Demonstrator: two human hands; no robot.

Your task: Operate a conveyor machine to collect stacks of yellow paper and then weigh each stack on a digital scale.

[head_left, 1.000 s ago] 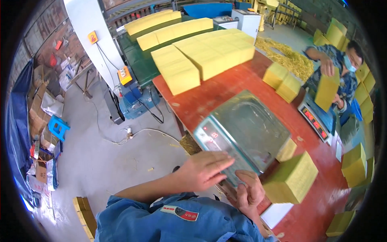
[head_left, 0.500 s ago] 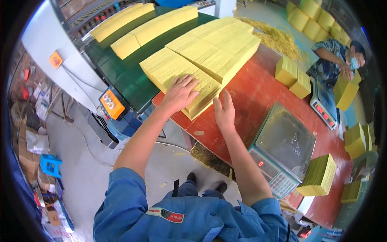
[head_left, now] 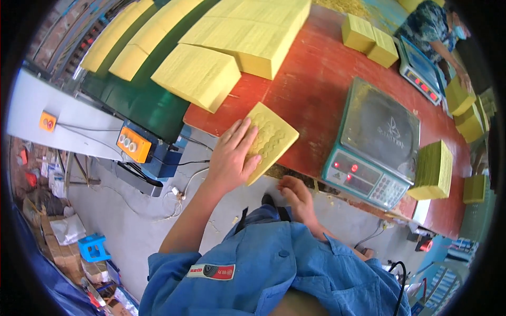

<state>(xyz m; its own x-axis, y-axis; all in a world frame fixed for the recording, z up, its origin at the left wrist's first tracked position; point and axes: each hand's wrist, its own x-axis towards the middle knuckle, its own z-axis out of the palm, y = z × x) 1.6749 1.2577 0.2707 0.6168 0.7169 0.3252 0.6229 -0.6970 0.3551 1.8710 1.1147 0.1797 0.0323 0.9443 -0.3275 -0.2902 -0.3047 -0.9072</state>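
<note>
Red table — teal-edged scale, yellow block just beside; second scale — two yellow stacks near it.

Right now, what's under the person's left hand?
Under the left hand is a yellow block with a wavy pattern, at the edge of the red table. The part beneath the palm is covered, so I can't see it.

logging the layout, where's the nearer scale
Right of centre in the head view, the nearer scale sits on the red table, left of a yellow stack.
</note>
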